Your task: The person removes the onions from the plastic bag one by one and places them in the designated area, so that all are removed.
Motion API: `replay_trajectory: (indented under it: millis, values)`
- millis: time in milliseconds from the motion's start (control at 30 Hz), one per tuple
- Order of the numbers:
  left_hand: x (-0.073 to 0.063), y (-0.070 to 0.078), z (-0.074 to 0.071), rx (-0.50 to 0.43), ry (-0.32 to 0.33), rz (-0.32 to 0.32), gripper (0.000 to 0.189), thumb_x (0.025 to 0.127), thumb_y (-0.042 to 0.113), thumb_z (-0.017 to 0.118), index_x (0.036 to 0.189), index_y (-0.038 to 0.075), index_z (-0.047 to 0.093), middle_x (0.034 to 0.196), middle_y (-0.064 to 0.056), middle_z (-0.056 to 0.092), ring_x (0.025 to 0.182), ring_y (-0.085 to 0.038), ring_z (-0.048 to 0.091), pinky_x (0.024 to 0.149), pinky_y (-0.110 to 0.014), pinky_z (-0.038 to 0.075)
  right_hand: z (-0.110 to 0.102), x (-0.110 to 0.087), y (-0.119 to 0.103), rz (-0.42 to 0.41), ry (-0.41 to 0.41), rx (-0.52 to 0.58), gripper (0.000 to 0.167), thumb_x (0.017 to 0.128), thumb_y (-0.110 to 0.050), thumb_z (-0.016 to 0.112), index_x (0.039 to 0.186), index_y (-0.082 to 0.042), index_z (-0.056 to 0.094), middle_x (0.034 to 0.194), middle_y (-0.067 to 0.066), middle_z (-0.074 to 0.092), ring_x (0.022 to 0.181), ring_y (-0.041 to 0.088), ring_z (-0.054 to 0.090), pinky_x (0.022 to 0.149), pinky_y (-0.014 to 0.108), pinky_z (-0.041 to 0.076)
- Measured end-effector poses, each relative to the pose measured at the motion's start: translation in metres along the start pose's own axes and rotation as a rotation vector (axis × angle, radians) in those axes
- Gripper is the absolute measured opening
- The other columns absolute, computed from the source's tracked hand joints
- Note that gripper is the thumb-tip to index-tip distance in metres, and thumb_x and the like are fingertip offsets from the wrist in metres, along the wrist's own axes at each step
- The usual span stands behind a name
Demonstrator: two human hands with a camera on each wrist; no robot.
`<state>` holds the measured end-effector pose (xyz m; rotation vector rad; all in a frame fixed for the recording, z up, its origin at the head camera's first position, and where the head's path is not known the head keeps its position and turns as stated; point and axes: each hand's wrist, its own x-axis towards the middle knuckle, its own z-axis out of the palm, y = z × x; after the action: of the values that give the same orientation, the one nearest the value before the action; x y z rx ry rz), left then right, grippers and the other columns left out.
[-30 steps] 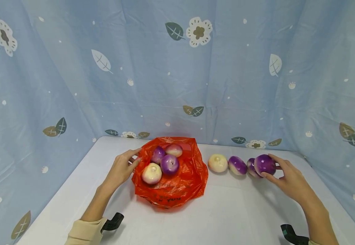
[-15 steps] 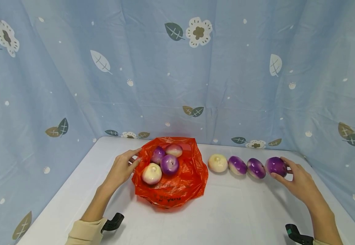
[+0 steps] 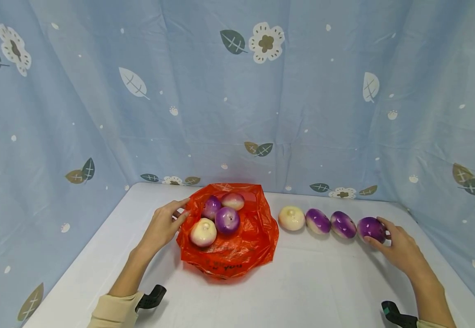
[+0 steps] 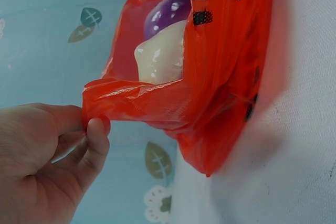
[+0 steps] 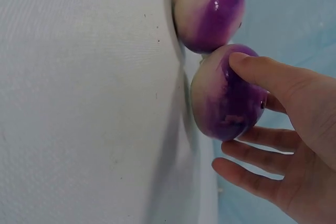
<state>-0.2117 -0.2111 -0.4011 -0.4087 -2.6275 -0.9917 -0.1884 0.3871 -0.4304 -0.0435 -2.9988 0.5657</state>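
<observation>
With the right hand [image 3: 401, 248] we grip the end turnip [image 3: 370, 229], thumb on its near side and fingers reaching behind it. Just left of those fingers sits the neighbouring turnip [image 3: 343, 225]; farther left along the desk [image 3: 303, 282] come the tilted turnip [image 3: 318, 221] and the pale turnip [image 3: 292, 218]. With the left hand [image 3: 164, 227] we pinch the rim of the red bag [image 3: 245, 255], and four bagged turnips [image 3: 227, 220] lie to the right of those fingers.

We judge the end turnip could roll: it is round and glossy, and an uneven release by the right fingers might push it into its neighbour and disturb the row. On the other side, a tug from the left fingers could drag the thin bag or shift its load, while a slack pinch might let the rim sag.

The left wrist view shows us the plastic caught between thumb and finger, a contact unclear from the head. The right wrist view shows the lower fingers spread beneath the turnip, which the head view hides; only the head view takes in the whole row. Whether the end turnip bears fully on the desk, we cannot tell.
</observation>
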Motion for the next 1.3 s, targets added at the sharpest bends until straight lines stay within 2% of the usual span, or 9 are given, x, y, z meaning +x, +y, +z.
replay_trajectory:
  millis: [233, 700, 967, 1300]
  values:
    - [0.0, 0.0, 0.0, -0.003, -0.001, 0.0, 0.042, 0.092, 0.009, 0.066, 0.133, 0.004, 0.06, 0.113, -0.016, 0.07, 0.081, -0.023, 0.069, 0.065, -0.027, 0.06, 0.003, 0.0, 0.002, 0.004, -0.012, -0.011, 0.089, 0.09, -0.054, 0.063, 0.144, 0.009, 0.031, 0.123, 0.045, 0.044, 0.107, 0.058, 0.053, 0.074, 0.067, 0.051]
    - [0.0, -0.002, 0.001, -0.005, 0.001, 0.006, 0.042, 0.092, 0.009, 0.066, 0.133, 0.004, 0.06, 0.113, -0.016, 0.07, 0.082, -0.023, 0.069, 0.065, -0.027, 0.06, 0.002, 0.0, 0.001, -0.003, -0.017, -0.013, 0.088, 0.091, -0.053, 0.062, 0.145, 0.009, 0.029, 0.125, 0.045, 0.042, 0.108, 0.058, 0.052, 0.077, 0.071, 0.048]
    - [0.001, -0.002, 0.002, -0.001, 0.012, 0.021, 0.041, 0.091, 0.006, 0.067, 0.132, 0.002, 0.061, 0.109, -0.015, 0.071, 0.079, -0.022, 0.069, 0.062, -0.02, 0.056, -0.002, -0.003, 0.001, 0.008, -0.019, -0.014, 0.088, 0.091, -0.055, 0.061, 0.145, 0.007, 0.031, 0.123, 0.044, 0.043, 0.106, 0.058, 0.052, 0.074, 0.069, 0.048]
    - [0.001, -0.002, 0.001, -0.007, 0.023, 0.033, 0.04, 0.09, 0.005, 0.067, 0.13, 0.001, 0.062, 0.109, -0.016, 0.071, 0.078, -0.022, 0.069, 0.062, -0.021, 0.057, -0.013, -0.008, -0.017, -0.066, 0.083, -0.041, 0.077, 0.091, -0.049, 0.064, 0.144, 0.001, 0.037, 0.125, 0.04, 0.043, 0.103, 0.055, 0.054, 0.076, 0.073, 0.043]
